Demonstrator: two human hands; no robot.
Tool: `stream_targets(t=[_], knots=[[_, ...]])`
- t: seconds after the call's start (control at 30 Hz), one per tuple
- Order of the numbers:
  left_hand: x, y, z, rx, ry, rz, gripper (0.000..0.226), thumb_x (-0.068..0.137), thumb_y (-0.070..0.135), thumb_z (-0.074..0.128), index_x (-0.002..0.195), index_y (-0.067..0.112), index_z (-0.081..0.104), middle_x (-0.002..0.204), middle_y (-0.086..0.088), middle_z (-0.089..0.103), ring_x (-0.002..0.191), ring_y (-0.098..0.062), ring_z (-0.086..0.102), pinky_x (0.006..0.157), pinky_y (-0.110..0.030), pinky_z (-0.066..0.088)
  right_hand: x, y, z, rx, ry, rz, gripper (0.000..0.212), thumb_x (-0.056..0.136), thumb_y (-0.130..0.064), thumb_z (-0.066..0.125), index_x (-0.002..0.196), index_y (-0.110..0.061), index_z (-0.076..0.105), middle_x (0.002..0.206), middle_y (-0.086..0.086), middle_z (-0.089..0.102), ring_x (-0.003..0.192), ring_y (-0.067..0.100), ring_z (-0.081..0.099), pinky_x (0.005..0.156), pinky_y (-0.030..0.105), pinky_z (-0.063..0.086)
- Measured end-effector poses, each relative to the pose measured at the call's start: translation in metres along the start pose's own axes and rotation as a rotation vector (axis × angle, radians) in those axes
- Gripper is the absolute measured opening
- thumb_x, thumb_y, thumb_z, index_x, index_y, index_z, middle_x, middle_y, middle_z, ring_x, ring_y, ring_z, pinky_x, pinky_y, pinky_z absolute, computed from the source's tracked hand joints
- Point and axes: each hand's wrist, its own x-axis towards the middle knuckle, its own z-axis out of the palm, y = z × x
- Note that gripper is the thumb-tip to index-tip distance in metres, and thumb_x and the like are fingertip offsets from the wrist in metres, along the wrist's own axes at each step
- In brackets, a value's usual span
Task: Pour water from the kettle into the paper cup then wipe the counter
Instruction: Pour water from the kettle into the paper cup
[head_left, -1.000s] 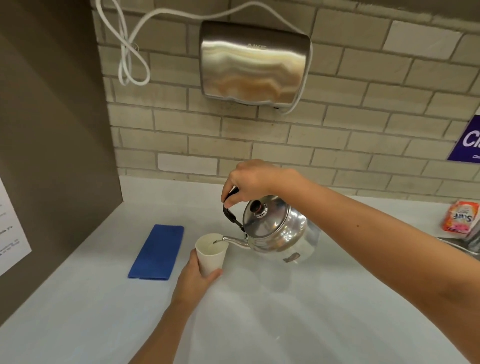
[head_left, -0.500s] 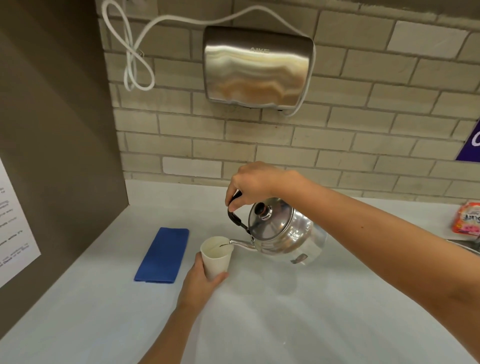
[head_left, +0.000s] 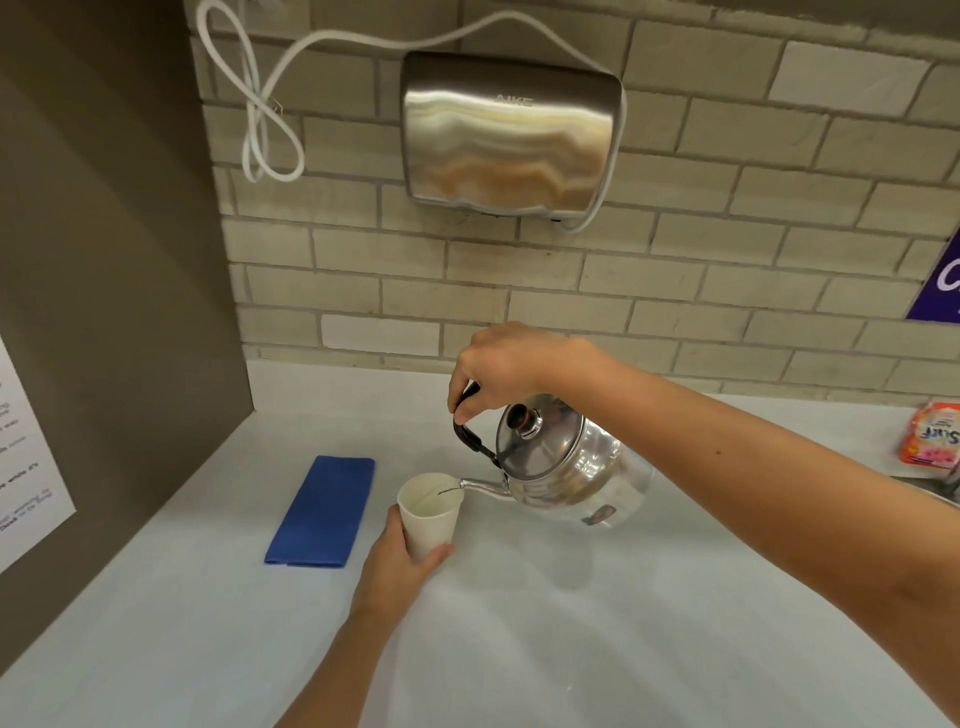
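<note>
At frame centre, the right hand (head_left: 506, 366) grips the tilted kettle (head_left: 563, 465) by its handle, while left-hand fingers (head_left: 436, 553) wrap the paper cup (head_left: 430, 514) under the spout.

White printed paper sheet (head_left: 26, 457), left edge: cropped, text illegible. Purple sign (head_left: 940, 280), right edge: cut off. Left hand (head_left: 400, 566) covers white paper cup (head_left: 431, 514) base.

One kettle (head_left: 563, 462), one paper cup (head_left: 430, 512), one blue cloth (head_left: 323, 512), one hand dryer (head_left: 511, 134), one detergent packet (head_left: 932, 434), two hands (head_left: 400, 564)
</note>
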Motion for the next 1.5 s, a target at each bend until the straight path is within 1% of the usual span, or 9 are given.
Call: stream_targets(t=[0.23, 0.37, 0.67, 0.83, 0.97, 1.1, 1.2, 1.37, 1.5], knots=[[0.0002, -0.0003, 0.0005, -0.001, 0.004, 0.017, 0.074, 0.071, 0.035, 0.077, 0.13, 0.024, 0.033, 0.122, -0.003, 0.056, 0.108, -0.022, 0.056, 0.092, -0.04, 0.052, -0.0006, -0.0004, -0.0002, 0.003, -0.004, -0.001, 0.028, 0.086, -0.045, 0.059, 0.107, -0.03, 0.068, 0.061, -0.021, 0.044, 0.075, 0.011, 0.046, 0.053, 0.024, 0.034], [0.0003, -0.0007, 0.0002, -0.005, 0.009, 0.017, 0.074, 0.071, 0.034, 0.077, 0.129, 0.024, 0.034, 0.123, -0.003, 0.057, 0.107, -0.022, 0.056, 0.091, -0.04, 0.052, 0.0006, -0.0004, 0.0013, 0.005, 0.001, 0.008, 0.029, 0.086, -0.045, 0.059, 0.108, -0.03, 0.068, 0.07, -0.016, 0.047, 0.077, 0.012, 0.047, 0.053, 0.023, 0.034], [-0.0002, -0.0012, 0.0001, -0.007, 0.01, 0.027, 0.074, 0.072, 0.034, 0.076, 0.131, 0.023, 0.033, 0.125, -0.004, 0.056, 0.106, -0.02, 0.054, 0.091, -0.037, 0.051, 0.002, 0.0015, 0.0005, -0.003, 0.004, 0.004, 0.028, 0.085, -0.045, 0.06, 0.108, -0.03, 0.068, 0.073, -0.016, 0.051, 0.077, 0.011, 0.047, 0.053, 0.021, 0.033], [0.0005, -0.0008, 0.0007, -0.005, 0.012, 0.035, 0.074, 0.072, 0.034, 0.076, 0.131, 0.022, 0.033, 0.125, -0.003, 0.055, 0.103, -0.017, 0.053, 0.09, -0.034, 0.05, 0.0022, 0.0019, -0.0011, -0.011, 0.002, 0.008, 0.028, 0.086, -0.044, 0.059, 0.108, -0.03, 0.068, 0.062, -0.022, 0.044, 0.076, 0.01, 0.046, 0.053, 0.02, 0.033], [0.0002, -0.0007, 0.0005, -0.003, 0.012, 0.037, 0.075, 0.072, 0.034, 0.076, 0.131, 0.021, 0.033, 0.126, -0.004, 0.055, 0.103, -0.016, 0.052, 0.091, -0.035, 0.05, 0.0017, 0.0012, -0.0018, -0.019, 0.008, 0.007, 0.028, 0.086, -0.044, 0.059, 0.108, -0.03, 0.068, 0.08, -0.012, 0.055, 0.078, 0.011, 0.047, 0.053, 0.02, 0.032], [0.0002, -0.001, 0.0008, -0.001, 0.01, 0.034, 0.076, 0.072, 0.034, 0.076, 0.132, 0.021, 0.032, 0.128, -0.005, 0.054, 0.104, -0.016, 0.051, 0.092, -0.036, 0.05, 0.0016, 0.0005, -0.0024, -0.016, 0.012, 0.003, 0.027, 0.086, -0.044, 0.059, 0.107, -0.031, 0.069, 0.087, -0.009, 0.064, 0.078, 0.011, 0.049, 0.054, 0.021, 0.034], [0.0006, -0.0011, 0.0012, 0.002, 0.008, 0.034, 0.077, 0.072, 0.034, 0.076, 0.133, 0.021, 0.031, 0.128, -0.005, 0.053, 0.104, -0.016, 0.05, 0.093, -0.036, 0.05, 0.0016, -0.0003, -0.0038, -0.02, 0.006, 0.002, 0.027, 0.086, -0.044, 0.059, 0.107, -0.031, 0.069, 0.082, -0.012, 0.058, 0.079, 0.011, 0.048, 0.055, 0.022, 0.034], [0.0014, -0.0028, 0.0008, -0.012, 0.005, 0.036, 0.076, 0.071, 0.035, 0.077, 0.131, 0.023, 0.033, 0.126, -0.004, 0.055, 0.109, -0.021, 0.054, 0.093, -0.04, 0.051, 0.0017, -0.0016, -0.0045, -0.026, 0.0, 0.003, 0.027, 0.086, -0.044, 0.059, 0.107, -0.031, 0.069, 0.06, -0.021, 0.043, 0.077, 0.01, 0.046, 0.055, 0.021, 0.034], [0.0018, -0.0036, 0.0013, -0.015, 0.002, 0.037, 0.075, 0.071, 0.035, 0.076, 0.131, 0.022, 0.033, 0.125, -0.002, 0.054, 0.107, -0.019, 0.053, 0.092, -0.037, 0.051, 0.0016, -0.0025, -0.0056, -0.036, 0.003, -0.007, 0.027, 0.086, -0.044, 0.059, 0.108, -0.031, 0.068, 0.06, -0.021, 0.042, 0.076, 0.01, 0.045, 0.053, 0.02, 0.033]])
